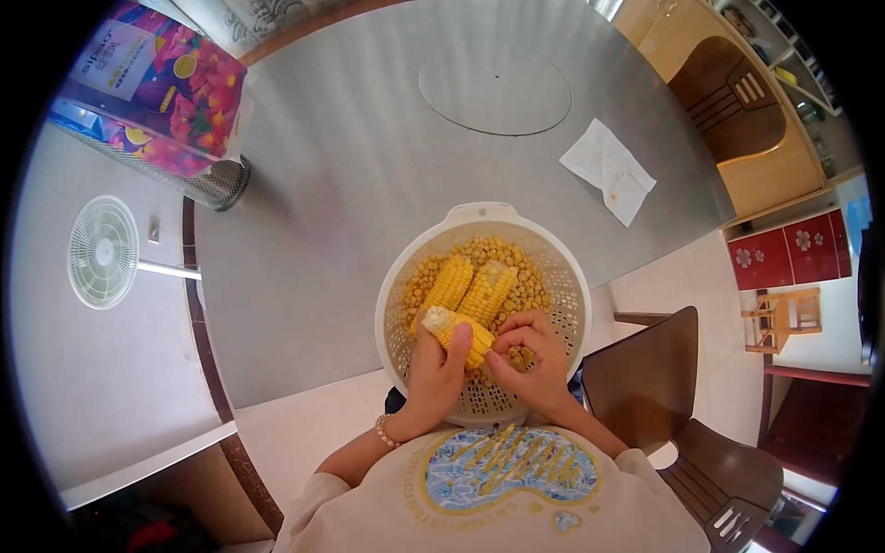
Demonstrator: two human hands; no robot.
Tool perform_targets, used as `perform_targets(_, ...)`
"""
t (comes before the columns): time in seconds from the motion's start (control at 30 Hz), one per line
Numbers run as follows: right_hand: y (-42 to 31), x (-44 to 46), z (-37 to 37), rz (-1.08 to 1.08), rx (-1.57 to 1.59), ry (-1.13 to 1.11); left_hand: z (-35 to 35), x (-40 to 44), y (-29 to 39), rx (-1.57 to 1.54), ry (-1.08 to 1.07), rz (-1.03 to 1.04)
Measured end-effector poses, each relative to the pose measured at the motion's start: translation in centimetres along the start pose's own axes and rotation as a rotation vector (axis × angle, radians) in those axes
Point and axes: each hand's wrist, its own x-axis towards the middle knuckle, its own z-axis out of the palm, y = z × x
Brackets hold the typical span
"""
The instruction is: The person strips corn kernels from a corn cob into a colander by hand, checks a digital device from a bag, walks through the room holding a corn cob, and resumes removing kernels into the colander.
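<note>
A short yellow corn cob (461, 335) lies tilted in my left hand (433, 376), its pale end at the upper left. My left fingers wrap round it, with the thumb along its near side. At the cob's lower right end is my right hand (539, 366), fingers curled and thumb tip against the kernels. Both hands are over a white plastic colander (390, 343) close to my body. Inside it, loose corn kernels (527, 281) surround two more cobs, a left cob (451, 280) and a right cob (489, 293).
A grey table (323, 221) reaches away beyond the colander. On it are a crumpled white tissue (610, 170) at the right and a colourful tissue pack (171, 83) in a mesh basket (224, 187) at the left. A brown chair (650, 378) stands beside me.
</note>
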Motion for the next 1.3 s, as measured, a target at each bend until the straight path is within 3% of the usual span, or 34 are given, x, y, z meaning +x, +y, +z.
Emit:
perform_targets(0.07, 0.1, -0.2, 0.4, 0.126, 0.001, 0.012, 0.1, 0.1, -0.6, 0.056, 0.064, 0.148)
perform_targets(0.17, 0.5, -0.4, 0.8, 0.216, 0.005, 0.050, 0.1, -0.1, 0.6, 0.129, 0.054, 0.145)
perform_targets(0.4, 0.5, -0.2, 0.7, 0.128, -0.046, 0.007, 0.0, -0.2, 1.2, 0.171, 0.034, 0.110)
perform_targets(0.47, 0.6, -0.2, 0.7, -0.164, -0.214, 0.064, 0.2, -0.2, 1.3, 0.185, 0.062, 0.132)
perform_targets(0.5, 0.6, -0.2, 0.7, -0.164, -0.214, 0.064, 0.2, -0.1, 1.1, 0.186, 0.061, 0.132)
perform_targets(0.57, 0.6, -0.1, 0.7, -0.540, -0.465, 0.131, 0.3, -0.1, 0.3, 0.091, 0.093, 0.089)
perform_targets(0.7, -0.3, 0.1, 0.1, -0.512, -0.373, 0.120, 0.4, -0.1, 0.2, 0.049, 0.108, 0.101)
perform_targets(0.77, -0.7, 0.3, 0.2, -0.188, -0.123, 0.227, 0.3, -0.3, 0.2, -0.051, 0.102, 0.029)
perform_targets(0.97, 0.1, 0.5, 0.4, -0.298, -0.193, 0.091, 0.2, 0.0, -0.1, -0.059, 0.084, 0.097)
perform_targets(1.3, 0.3, 0.7, 0.7, -0.363, -0.280, 0.097, 0.2, -0.2, 0.8, 0.000, 0.085, 0.048)
